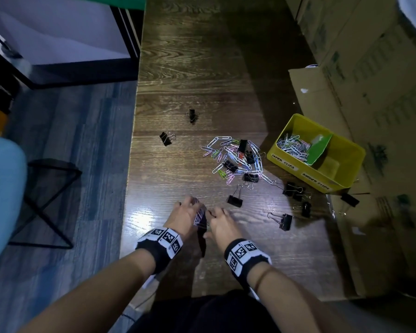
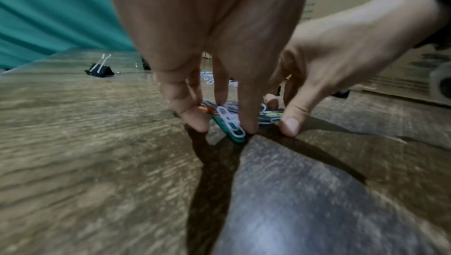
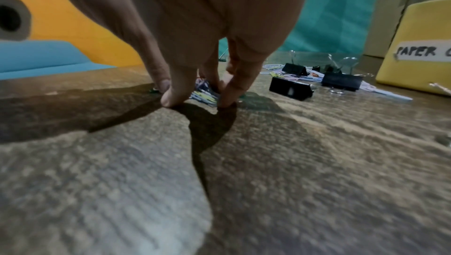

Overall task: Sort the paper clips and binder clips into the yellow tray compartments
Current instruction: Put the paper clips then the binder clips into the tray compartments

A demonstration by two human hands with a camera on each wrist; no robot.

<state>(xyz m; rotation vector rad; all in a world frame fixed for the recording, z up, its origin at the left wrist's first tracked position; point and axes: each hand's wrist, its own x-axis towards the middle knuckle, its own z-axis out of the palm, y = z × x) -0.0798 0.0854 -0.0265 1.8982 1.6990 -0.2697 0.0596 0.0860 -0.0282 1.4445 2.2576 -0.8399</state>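
Wire paper clips point(image 2: 228, 122), thin and coloured, lie bunched on the grained worktop point(image 1: 190, 68); fingers point(image 2: 249, 122) of both hands pinch them, at 6 o'clock from the loose pile point(image 1: 235, 159).

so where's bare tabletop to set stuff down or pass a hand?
Bare: the far tabletop beyond the lone binder clip, and the near strip by the wristbands. Crowded: the mixed clip pile beside the yellow tray, with scattered binder clips before it. Left hand and right hand gather paper clips at centre.
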